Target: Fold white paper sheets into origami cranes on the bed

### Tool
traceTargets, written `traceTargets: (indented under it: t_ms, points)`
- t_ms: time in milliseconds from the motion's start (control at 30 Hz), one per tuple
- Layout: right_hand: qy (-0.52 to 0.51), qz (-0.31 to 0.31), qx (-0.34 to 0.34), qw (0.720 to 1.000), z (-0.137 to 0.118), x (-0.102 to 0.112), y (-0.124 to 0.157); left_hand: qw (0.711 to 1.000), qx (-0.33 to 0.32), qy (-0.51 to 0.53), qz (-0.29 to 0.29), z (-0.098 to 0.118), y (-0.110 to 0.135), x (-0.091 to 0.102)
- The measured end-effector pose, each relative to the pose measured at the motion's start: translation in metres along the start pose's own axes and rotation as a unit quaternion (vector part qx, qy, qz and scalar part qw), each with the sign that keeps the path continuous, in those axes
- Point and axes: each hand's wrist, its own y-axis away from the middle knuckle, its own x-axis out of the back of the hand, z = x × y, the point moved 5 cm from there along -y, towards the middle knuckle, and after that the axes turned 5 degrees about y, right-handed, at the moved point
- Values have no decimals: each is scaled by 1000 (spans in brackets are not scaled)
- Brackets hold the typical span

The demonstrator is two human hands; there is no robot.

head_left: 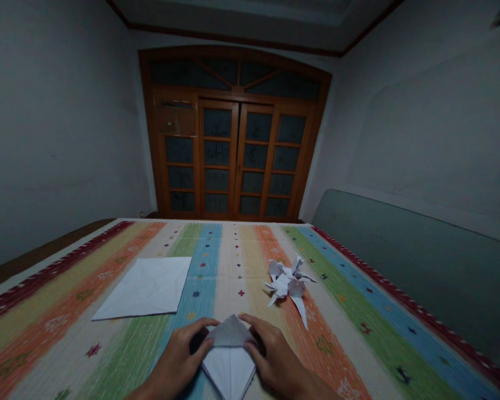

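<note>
A partly folded white paper, kite-shaped with a flap folded down at its top, lies on the striped cloth at the near edge. My left hand grips its left side, thumb and forefinger pinching the upper flap. My right hand holds the right side the same way, fingers pressed on the fold. Both hands are closed on the paper.
A flat white sheet lies to the left on the striped cloth. Folded paper cranes sit right of centre. A wooden glass-paned door stands beyond. A green panel runs along the right wall.
</note>
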Motion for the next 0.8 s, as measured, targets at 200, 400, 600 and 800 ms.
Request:
traceTargets:
  t_ms: [200, 400, 600, 800]
  points:
    - [-4, 25, -1, 1000, -3, -1, -2, 1000, -10, -3, 15, 4, 1, -4]
    - [-9, 50, 12, 999, -7, -3, -3, 999, -38, -19, 23, 8, 3, -9]
    - [-12, 57, 27, 998, -10, -7, -4, 998, -59, -11, 0, 16, 4, -14]
    - [-41, 80, 43, 995, -20, -4, -6, 999, -39, 20, 13, 14, 5, -16]
